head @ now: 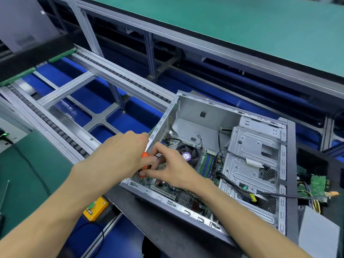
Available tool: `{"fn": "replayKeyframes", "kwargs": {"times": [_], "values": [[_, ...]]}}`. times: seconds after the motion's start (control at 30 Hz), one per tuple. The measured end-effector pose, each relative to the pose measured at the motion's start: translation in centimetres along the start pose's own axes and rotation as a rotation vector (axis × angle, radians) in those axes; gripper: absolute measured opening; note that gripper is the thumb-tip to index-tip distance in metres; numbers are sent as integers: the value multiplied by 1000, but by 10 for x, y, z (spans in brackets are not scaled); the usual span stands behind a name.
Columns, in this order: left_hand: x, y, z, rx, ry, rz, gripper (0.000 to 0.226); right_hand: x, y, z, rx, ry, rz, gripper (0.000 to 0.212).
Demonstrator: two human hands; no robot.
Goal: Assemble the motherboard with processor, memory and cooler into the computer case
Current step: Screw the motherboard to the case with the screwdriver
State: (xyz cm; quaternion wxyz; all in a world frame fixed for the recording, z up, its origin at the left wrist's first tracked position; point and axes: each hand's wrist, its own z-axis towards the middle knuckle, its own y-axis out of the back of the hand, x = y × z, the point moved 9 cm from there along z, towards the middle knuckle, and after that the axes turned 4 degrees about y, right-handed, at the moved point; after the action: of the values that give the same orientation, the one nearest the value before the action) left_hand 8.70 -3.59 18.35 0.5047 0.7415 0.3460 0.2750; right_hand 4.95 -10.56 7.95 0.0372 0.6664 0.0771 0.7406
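Lying open side up on a dark pallet [167, 229], the computer case [232, 159] runs its long axis from near left to far right, motherboard [186, 196] and cooler [188, 155] inside. Left hand [121, 155] grips an orange screwdriver [144, 155]; right hand [171, 168] pinches near its tip.

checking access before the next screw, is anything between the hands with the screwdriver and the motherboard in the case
Nothing visible. The left hand grips the orange screwdriver and the right hand steadies it directly over the motherboard. The cooler and black cables sit further right.
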Motion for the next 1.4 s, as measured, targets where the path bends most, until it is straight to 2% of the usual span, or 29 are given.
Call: {"fn": "replayKeyframes", "kwargs": {"times": [0.1, 0.2, 0.27, 0.33, 0.4, 0.5, 0.7, 0.77, 0.93, 1.17, 1.3, 1.4], "values": [[-9, -4, 0, 93, -113, -45, 16, 3, -1, 0, -13, 6, 64, 37], [-17, -11, -4, 206, -196, -57, 22, 5, 3, -1, -29, 0, 84, 36], [-16, -7, -3, 138, -157, -48, 24, 7, 3, 0, -22, -2, 105, 33], [-8, -1, 1, 41, -51, 25, 40, 8, 3, 1, -23, -3, 116, 32], [-5, 1, 5, -5, -5, 53, 36, 8, 1, 0, -18, -11, 122, 32], [-10, -1, 5, 42, -76, 11, 19, 12, -2, -1, 7, -2, 128, 33], [-24, -9, -6, 195, -253, -39, 23, 14, -4, -5, 33, 16, 72, 25], [-25, -9, -6, 187, -250, -46, 20, 16, -4, -5, 33, 20, 64, 23], [-15, -7, 2, 67, -71, 2, 29, 14, -8, 0, 66, 46, 89, 35], [-24, -14, -2, 190, -230, -23, 26, -1, -15, -5, 121, -54, 93, 21], [-33, -20, -4, 265, -297, -44, 27, -4, -15, -6, 127, -68, 31, 39], [-31, -21, -4, 262, -263, -36, 28, -1, -13, -8, 142, -50, 35, 23]]}}
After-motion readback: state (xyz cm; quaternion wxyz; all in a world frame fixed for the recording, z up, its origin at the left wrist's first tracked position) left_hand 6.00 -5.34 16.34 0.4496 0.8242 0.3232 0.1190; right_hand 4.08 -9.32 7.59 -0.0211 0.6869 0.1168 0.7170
